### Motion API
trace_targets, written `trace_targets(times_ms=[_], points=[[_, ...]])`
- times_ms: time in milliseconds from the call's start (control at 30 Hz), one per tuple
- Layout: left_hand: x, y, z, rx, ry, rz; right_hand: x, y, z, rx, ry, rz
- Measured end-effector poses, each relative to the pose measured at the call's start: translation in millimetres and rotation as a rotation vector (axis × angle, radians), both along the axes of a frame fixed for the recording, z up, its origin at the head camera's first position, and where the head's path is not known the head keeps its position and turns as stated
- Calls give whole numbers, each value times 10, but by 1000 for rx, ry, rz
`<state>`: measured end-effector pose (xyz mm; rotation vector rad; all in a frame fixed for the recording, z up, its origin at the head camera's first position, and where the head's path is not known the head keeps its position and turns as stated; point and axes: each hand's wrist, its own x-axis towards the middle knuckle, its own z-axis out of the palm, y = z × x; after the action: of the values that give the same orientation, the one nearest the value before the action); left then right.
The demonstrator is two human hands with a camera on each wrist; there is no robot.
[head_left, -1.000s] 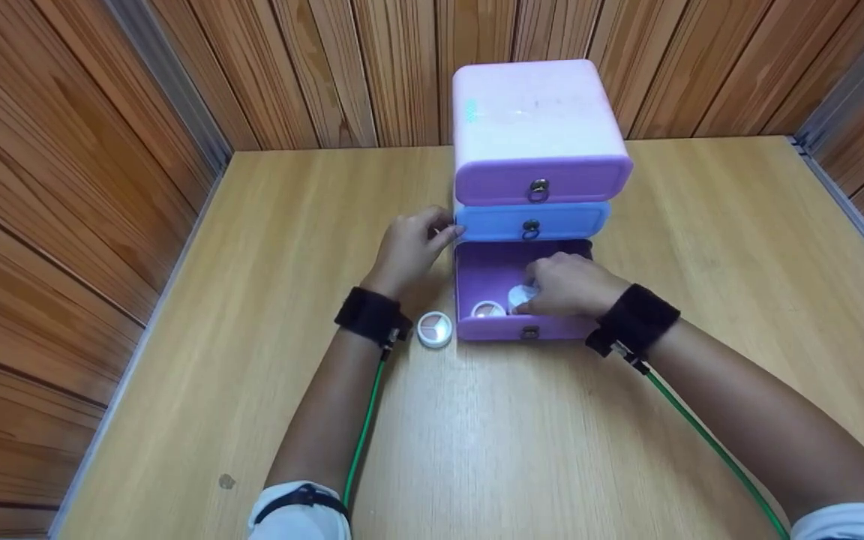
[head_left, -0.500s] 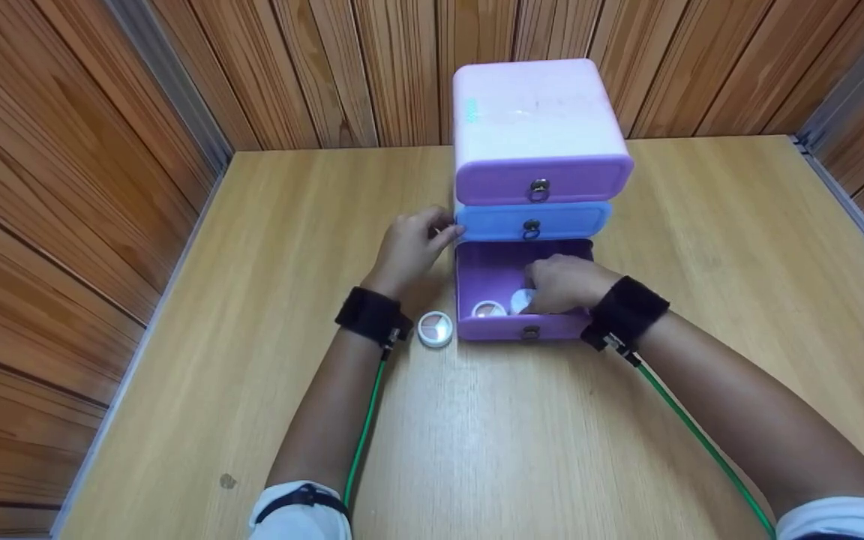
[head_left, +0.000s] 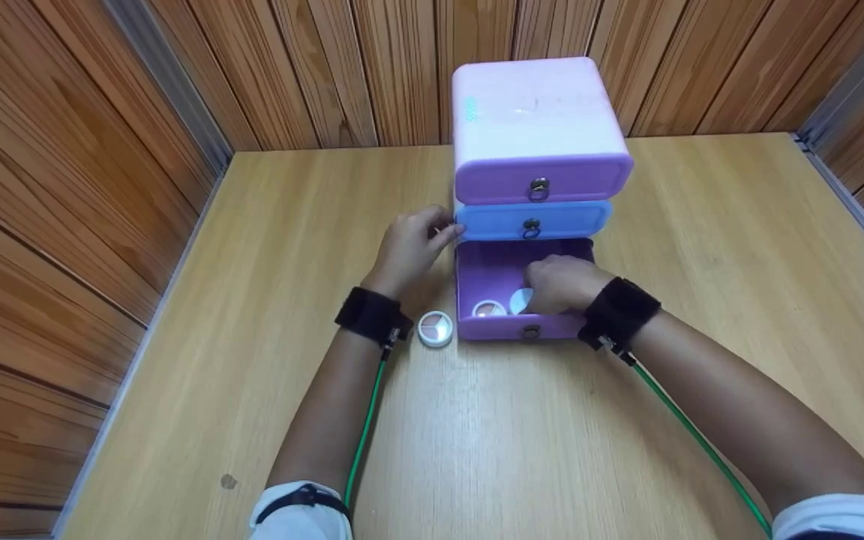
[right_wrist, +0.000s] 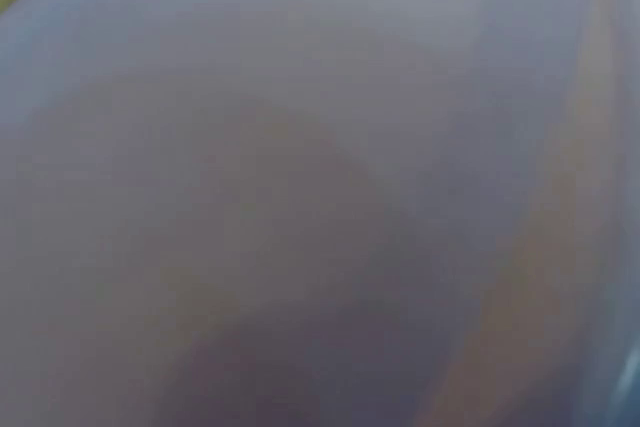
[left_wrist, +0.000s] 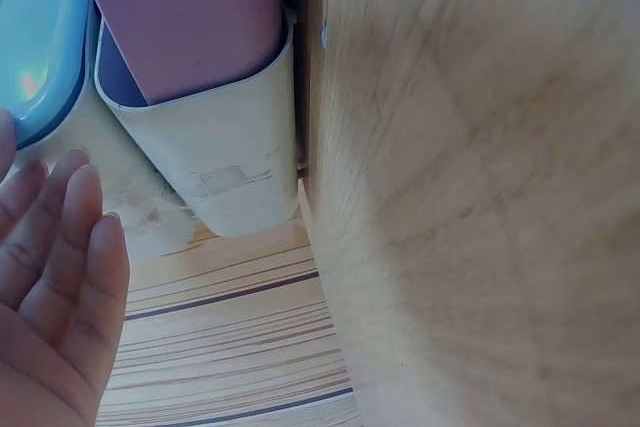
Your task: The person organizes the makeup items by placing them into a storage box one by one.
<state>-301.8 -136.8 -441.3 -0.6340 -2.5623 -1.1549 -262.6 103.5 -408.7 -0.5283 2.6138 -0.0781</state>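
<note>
In the head view a small cabinet (head_left: 537, 105) has its lowest purple drawer (head_left: 477, 270) pulled out. The left hand (head_left: 411, 244) rests at the cabinet's left side, thumb by the edge of the blue drawer (head_left: 496, 221); in the left wrist view its fingers (left_wrist: 75, 237) look nearly straight. The right hand (head_left: 563, 283) reaches into the purple drawer, curled at a round white compact (head_left: 520, 301) that it partly covers; its fingertips are hidden. Another round compact (head_left: 489, 308) lies in the drawer's front left. A third compact (head_left: 434, 329), with a three-part top, lies on the table.
The cabinet stands on a wooden table (head_left: 312, 217) against a wood-panelled wall (head_left: 402, 67). A closed purple drawer (head_left: 499, 184) is at the top. The right wrist view shows only a blurred purple surface (right_wrist: 250, 197). Green cables run along both forearms.
The right wrist has shifted slightly left, and the compact at the right hand shows less of its side. The left hand has kept its place.
</note>
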Motion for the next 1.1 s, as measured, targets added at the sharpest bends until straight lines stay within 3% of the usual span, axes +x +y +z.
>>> trace_targets(times_ms=[233, 400, 567, 767, 900, 1000, 1100], points=[[-2, 7, 2, 5, -14, 4, 29, 47, 67, -80, 35, 7], [4, 18, 12, 11, -26, 7, 108, 14, 210, -207, 196, -6], [8, 8, 10, 14, -33, 3, 259, -170, 287, -337, 366, 102], [1, -1, 3, -3, -9, -2, 430, -454, 162, -411, 448, 299], [-2, -7, -4, -1, 12, -6, 473, -625, 31, -392, 473, 430], [-6, -12, -10, -3, 25, -12, 483, -744, -45, -346, 473, 474], [-5, -19, -9, 0, 20, -17, 487, -845, -102, -289, 445, 457]])
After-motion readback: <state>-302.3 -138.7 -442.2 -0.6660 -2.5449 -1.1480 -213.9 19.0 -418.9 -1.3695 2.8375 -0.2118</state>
